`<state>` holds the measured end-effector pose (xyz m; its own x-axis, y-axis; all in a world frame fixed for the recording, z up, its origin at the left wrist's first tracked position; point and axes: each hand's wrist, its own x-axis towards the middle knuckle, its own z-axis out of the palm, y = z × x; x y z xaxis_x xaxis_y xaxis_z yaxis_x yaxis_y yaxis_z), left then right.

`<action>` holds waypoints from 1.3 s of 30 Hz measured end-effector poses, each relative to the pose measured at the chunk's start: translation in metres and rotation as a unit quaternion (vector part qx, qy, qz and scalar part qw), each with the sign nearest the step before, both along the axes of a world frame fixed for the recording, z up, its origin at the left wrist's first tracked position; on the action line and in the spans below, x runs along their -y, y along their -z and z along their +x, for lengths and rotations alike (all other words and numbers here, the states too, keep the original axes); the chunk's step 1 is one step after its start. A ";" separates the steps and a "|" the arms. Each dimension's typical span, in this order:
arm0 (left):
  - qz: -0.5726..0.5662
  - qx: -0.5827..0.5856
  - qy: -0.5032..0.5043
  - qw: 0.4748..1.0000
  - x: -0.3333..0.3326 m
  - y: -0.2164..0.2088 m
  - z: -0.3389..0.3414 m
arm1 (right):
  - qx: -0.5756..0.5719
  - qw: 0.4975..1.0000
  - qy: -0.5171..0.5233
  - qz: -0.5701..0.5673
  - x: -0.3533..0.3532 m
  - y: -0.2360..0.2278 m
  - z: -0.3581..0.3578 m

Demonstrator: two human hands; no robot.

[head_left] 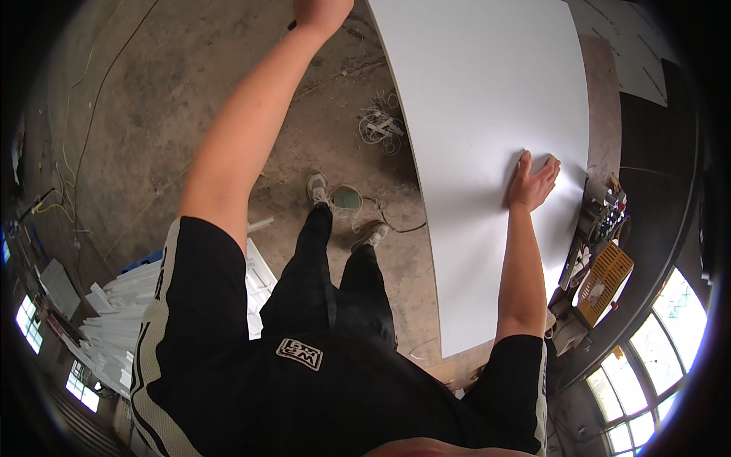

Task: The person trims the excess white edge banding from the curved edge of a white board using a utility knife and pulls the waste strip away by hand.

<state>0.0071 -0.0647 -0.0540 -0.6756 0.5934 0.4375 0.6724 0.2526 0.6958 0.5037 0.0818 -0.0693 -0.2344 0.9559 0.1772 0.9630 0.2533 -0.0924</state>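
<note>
A large white panel stretches from the top of the view down along my right side. My right hand lies on its surface near the right edge, fingers apart, holding nothing. My left arm reaches far forward, to the left of the panel's left edge. At the top border my left hand is partly cut off; it looks curled, with a small dark piece showing beside it. What that piece is I cannot make out.
Underfoot is a stained concrete floor with a tangle of pale strips. A green round object sits by my shoes. White strips are piled at left. Right of the panel are a yellow slotted box and machine parts.
</note>
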 end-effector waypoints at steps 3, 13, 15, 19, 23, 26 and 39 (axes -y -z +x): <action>-0.029 -0.057 0.021 0.998 -0.009 0.009 -0.008 | -0.016 1.000 -0.002 -0.012 0.005 -0.005 -0.004; -0.071 -0.050 0.175 0.981 0.106 -0.002 0.225 | -0.012 1.000 0.008 -0.016 0.004 -0.009 -0.006; -0.068 0.006 0.219 0.973 0.122 -0.002 0.249 | -0.013 1.000 0.006 -0.015 0.004 -0.008 -0.007; -0.057 0.066 0.214 0.973 0.111 0.011 0.222 | -0.014 1.000 -0.018 -0.009 0.002 -0.005 0.010; -0.016 0.133 -0.008 0.991 0.052 0.035 0.102 | -0.036 0.980 -0.197 -0.019 0.001 -0.009 0.058; 0.055 0.014 -0.041 0.998 0.024 0.033 0.068 | -0.030 0.975 -0.221 -0.004 0.007 -0.010 0.107; -0.048 -0.006 0.143 0.989 0.134 0.009 0.312 | -0.018 0.985 -0.172 -0.003 0.010 -0.009 0.114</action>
<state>0.3188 -0.1986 -0.0632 -0.4689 0.7990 0.3764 0.7343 0.1159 0.6688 0.6177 0.0716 -0.0601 -0.5375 0.8225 0.1861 0.8167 0.5627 -0.1279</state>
